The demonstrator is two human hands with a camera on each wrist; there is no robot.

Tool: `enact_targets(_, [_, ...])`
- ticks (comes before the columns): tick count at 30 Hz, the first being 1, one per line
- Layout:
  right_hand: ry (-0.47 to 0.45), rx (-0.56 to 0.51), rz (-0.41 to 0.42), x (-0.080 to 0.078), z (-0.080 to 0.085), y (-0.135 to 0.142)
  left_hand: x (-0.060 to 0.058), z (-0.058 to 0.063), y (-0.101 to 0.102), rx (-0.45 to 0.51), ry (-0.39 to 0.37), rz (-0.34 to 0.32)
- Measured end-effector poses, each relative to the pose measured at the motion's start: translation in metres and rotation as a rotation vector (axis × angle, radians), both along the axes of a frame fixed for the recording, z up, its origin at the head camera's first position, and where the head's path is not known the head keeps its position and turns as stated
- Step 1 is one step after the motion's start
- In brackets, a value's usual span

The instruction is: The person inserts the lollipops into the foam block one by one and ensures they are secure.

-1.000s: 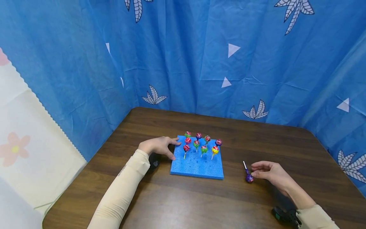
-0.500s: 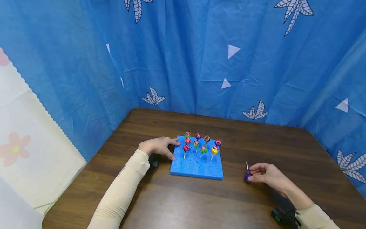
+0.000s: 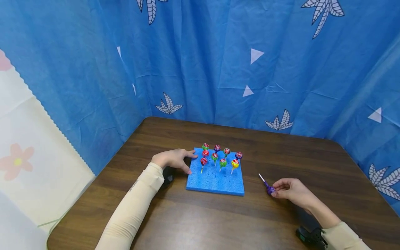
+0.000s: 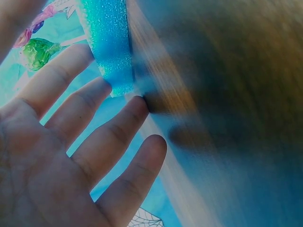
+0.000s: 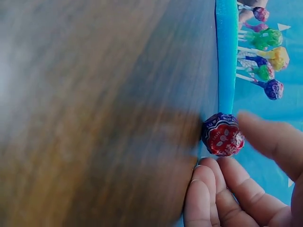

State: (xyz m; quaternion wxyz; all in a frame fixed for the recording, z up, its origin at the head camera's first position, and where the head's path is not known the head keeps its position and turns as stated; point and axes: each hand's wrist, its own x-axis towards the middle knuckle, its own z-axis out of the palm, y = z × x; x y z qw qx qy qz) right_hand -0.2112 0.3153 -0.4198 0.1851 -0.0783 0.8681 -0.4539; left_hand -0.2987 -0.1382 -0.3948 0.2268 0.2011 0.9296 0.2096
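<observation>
A blue foam block [image 3: 215, 182] lies on the table, with several wrapped lollipops [image 3: 223, 163] standing on their sticks in its far part. My left hand [image 3: 175, 159] rests at the block's left edge, fingers spread and fairly straight; the left wrist view shows fingertips against the foam side [image 4: 111, 42]. To the right of the block, my right hand [image 3: 295, 191] pinches a purple lollipop [image 3: 269, 189] by its round head, between thumb and fingers. Its white stick points away to the upper left. In the right wrist view the purple and red head [image 5: 222, 135] sits low over the tabletop.
The brown wooden table [image 3: 193, 222] has rounded far corners. A blue curtain [image 3: 200, 69] hangs behind it, and a pale flowered cloth [image 3: 28, 166] hangs at the left. Small holes dot the block's near half. A black device [image 3: 309, 238] is strapped at the right wrist.
The right fingers have closed in on the purple lollipop's head, and its stick has swung upright, then over to the left. The left hand and block stay in place.
</observation>
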Motion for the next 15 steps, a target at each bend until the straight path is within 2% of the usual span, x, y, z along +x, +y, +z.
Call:
enact_targets(5, [0.015,0.048,-0.027,-0.0014,-0.0004,-0.0029,0.0000,0.0000,-0.0004,0.001,0.002,-0.003])
enact_targets(8, [0.031,0.053,-0.010,-0.0009,-0.0010,-0.0024,0.0002,0.0004,-0.0003,0.001,0.001,-0.006])
enact_targets(15, [0.019,0.048,-0.038,0.0009,0.0001,-0.0037,0.0004,-0.0007,-0.0002,-0.001,0.006,-0.012])
